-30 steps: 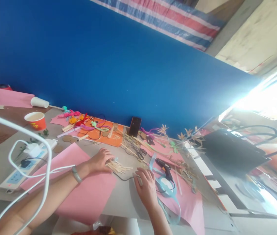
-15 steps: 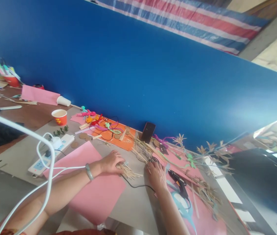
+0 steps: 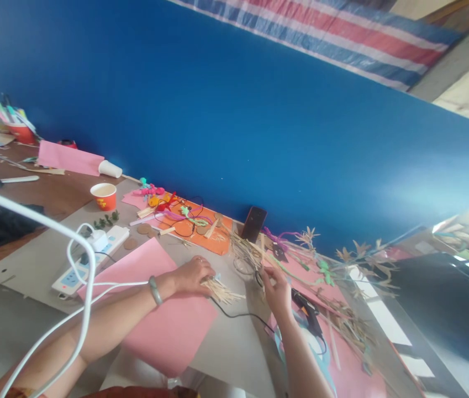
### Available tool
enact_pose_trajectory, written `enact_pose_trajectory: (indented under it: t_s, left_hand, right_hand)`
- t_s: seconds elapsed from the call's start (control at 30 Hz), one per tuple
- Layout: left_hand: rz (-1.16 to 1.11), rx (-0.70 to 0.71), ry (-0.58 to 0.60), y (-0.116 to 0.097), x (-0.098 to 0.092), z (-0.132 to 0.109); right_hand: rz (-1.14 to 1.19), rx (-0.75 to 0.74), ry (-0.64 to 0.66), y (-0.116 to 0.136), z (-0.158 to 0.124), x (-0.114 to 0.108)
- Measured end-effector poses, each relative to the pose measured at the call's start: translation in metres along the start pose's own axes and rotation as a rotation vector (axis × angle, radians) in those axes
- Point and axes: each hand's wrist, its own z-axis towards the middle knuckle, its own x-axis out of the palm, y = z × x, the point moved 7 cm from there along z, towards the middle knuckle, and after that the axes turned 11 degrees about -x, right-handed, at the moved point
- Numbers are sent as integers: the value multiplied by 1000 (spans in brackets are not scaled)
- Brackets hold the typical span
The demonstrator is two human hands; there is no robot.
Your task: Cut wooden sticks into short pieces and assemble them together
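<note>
My left hand (image 3: 195, 275), with a grey-green bangle on the wrist, is closed around one end of a bundle of thin pale sticks (image 3: 224, 291). The sticks fan out to the right just above the table. My right hand (image 3: 278, 287) pinches with thumb and fingertips; a thin pale stick (image 3: 262, 246) appears to rise from them. Dark loops like scissor handles (image 3: 258, 278) lie by those fingers, partly hidden. A black glue gun (image 3: 307, 310) rests right of my right wrist. Pink paper (image 3: 176, 331) lies under my left forearm.
A white power strip (image 3: 112, 243) and a paper cup (image 3: 104, 197) stand left. White cables (image 3: 89, 276) cross the near left. A phone (image 3: 254, 223) leans on the blue partition (image 3: 234, 121). Dried stems (image 3: 242, 254), orange paper (image 3: 213, 240) and dried plants (image 3: 354, 320) lie around.
My right hand has lifted slightly and moved right, its fingers going from lying low over the dark loops to a pinch. My left hand keeps the sticks. The view has shifted slightly.
</note>
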Motion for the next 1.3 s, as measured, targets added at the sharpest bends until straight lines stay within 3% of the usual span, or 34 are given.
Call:
enact_pose_trajectory:
  t_s: [0.13, 0.2, 0.6, 0.8, 0.97, 1.2, 1.3]
  left_hand:
    - [-8, -3, 12, -1, 2, -1]
    - [-18, 4, 19, -3, 0, -2]
    - [-25, -16, -23, -7, -12, -5]
    - [-107, -69, -121, 3, -17, -6]
    - [-119, -85, -195, 14, -19, -10]
    - [-87, -111, -298, 20, -35, -19]
    - [-61, -150, -244, 19, -47, -17]
  right_hand:
    - [134, 122, -288, -1, -8, -28]
    - [143, 108, -324, 6, -13, -33]
    - [-24, -253, 131, 71, -43, -5]
    - [-101, -423, 337, 95, -68, 6]
    - [-78, -415, 371, 99, -90, 8]
    - [-74, -364, 300, 89, -103, -1]
    - [-77, -341, 304, 84, -106, 0]
